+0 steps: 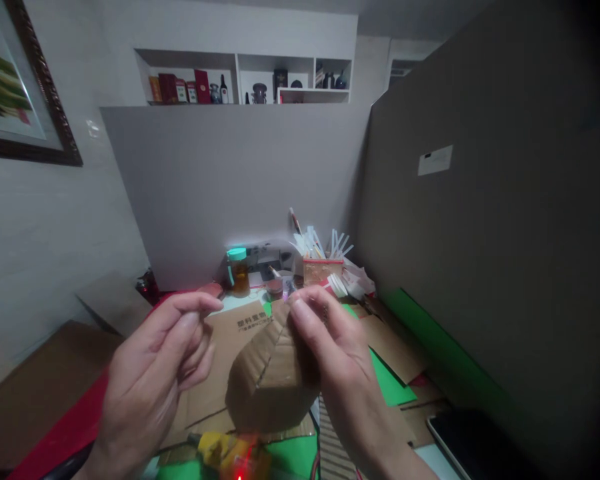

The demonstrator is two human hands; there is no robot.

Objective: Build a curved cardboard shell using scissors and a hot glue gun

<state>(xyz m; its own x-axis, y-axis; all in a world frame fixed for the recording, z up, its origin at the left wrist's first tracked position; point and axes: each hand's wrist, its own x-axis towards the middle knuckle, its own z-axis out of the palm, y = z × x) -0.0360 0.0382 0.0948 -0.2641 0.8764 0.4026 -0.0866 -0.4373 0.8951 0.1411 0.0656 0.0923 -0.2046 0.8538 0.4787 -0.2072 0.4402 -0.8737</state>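
A brown cardboard piece (275, 373), folded into a cone-like shape with a narrow peak and a seam down its side, stands in front of me. My right hand (337, 353) pinches its peak between thumb and fingers. To the left of it, apart from the cardboard, my left hand (155, 370) is closed, thumb pressed against the index finger and the others curled. Whether anything tiny is in that pinch I cannot make out. Just below the cardboard lies a yellow glue gun (230, 453) with a red light glowing on it.
A flat cardboard sheet (225, 347) with printed characters lies behind the hands. Further back stand a jar with a turquoise lid (239, 273) and a box of white sticks (323, 270). At right are a cardboard scrap (393, 347) and a dark phone-like device (473, 440). Grey panels (240, 173) enclose the table.
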